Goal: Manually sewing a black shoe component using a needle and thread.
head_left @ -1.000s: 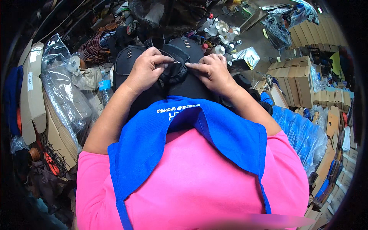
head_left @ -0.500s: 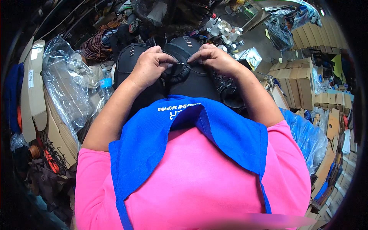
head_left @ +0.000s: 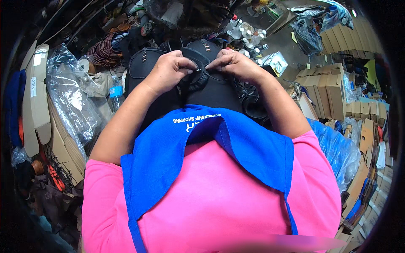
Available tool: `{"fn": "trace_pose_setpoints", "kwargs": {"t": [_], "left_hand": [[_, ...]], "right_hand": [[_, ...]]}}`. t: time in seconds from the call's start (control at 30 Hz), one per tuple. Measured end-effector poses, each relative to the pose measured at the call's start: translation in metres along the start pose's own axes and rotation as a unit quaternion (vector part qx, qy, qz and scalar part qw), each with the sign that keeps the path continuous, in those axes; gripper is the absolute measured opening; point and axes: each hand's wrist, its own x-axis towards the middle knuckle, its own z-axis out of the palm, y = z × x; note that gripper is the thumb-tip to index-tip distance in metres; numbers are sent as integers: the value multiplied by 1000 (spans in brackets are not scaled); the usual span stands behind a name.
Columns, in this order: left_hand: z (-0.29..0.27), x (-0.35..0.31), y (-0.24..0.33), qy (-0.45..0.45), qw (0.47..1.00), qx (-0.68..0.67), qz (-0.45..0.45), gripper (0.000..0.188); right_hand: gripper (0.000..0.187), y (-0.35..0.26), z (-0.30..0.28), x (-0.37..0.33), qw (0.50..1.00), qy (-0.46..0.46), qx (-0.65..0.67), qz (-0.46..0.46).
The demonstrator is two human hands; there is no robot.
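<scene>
A black shoe upper (head_left: 198, 78) with a ribbed edge lies on my lap over more black pieces (head_left: 145, 63). My left hand (head_left: 168, 69) pinches its edge from the left, fingers closed on it. My right hand (head_left: 234, 63) pinches the same piece from the right, thumb and forefinger together on a thin thread or lace end. The two hands almost touch over the piece. A blue apron (head_left: 219, 143) over a pink shirt hides the lower part of the black pieces.
Clear plastic bags (head_left: 69, 101) and flat cardboard (head_left: 36, 97) lie at my left beside a water bottle (head_left: 114, 93). Cardboard boxes (head_left: 325, 84) stack at the right, above a blue plastic bag (head_left: 337, 147). White spools and small bottles (head_left: 249, 36) sit ahead, next to coiled reddish cord (head_left: 105, 50).
My right hand has moved left toward my left hand, so both now meet over the ribbed black piece. The view has tilted slightly.
</scene>
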Motion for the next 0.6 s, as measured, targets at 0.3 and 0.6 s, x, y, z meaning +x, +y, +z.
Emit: {"fn": "trace_pose_setpoints", "kwargs": {"t": [0.3, 0.6], "left_hand": [[-15, 12, 4, -51, 991, 69, 107, 20], [-15, -11, 3, 47, 995, 78, -49, 22]], "right_hand": [[27, -1, -2, 0, 999, -26, -18, -10], [29, -11, 18, -12, 974, 41, 195, 106]]}}
